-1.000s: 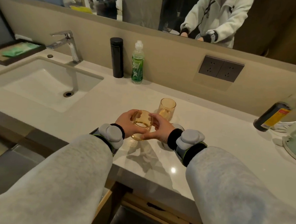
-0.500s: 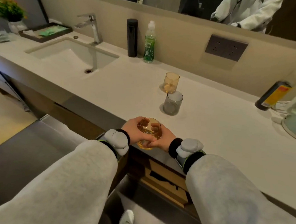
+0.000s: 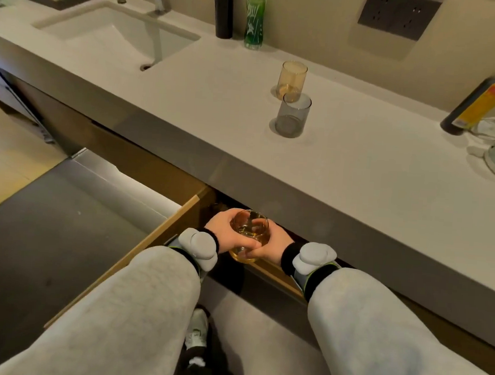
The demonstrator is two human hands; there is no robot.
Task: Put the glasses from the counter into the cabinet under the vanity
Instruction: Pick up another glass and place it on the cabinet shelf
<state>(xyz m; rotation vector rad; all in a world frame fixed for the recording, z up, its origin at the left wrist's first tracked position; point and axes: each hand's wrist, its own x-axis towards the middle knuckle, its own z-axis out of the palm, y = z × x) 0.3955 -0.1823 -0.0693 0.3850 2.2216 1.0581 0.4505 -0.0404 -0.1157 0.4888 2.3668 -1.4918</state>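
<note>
Hands first: my left hand (image 3: 223, 229) and right hand (image 3: 269, 241) both curl round one amber glass (image 3: 247, 234), fingers wrapped on either side, thumbs near the rim. I hold it upright, mouth up, long axis vertical, just below the near edge of the counter (image 3: 358, 177) and right at the dark mouth of the cabinet (image 3: 225, 200) under the vanity.

What the next move turns on, as I judge it — the opening lies straight ahead of the glass, on the far side, with the counter's underside close above the rim. So the glass should go in level and low, pushed away from me, not lifted. Neither hand is clearly nearer; they sit about even, left slightly farther in.

An open door (image 3: 137, 238) stands to the left of my left wrist, edge-on. I cannot see the shelf inside; it is too dark.

Two more wait on the counter, well apart from my hands: a second amber glass (image 3: 292, 80) and, just in front of it, a grey glass (image 3: 293, 116).
</note>
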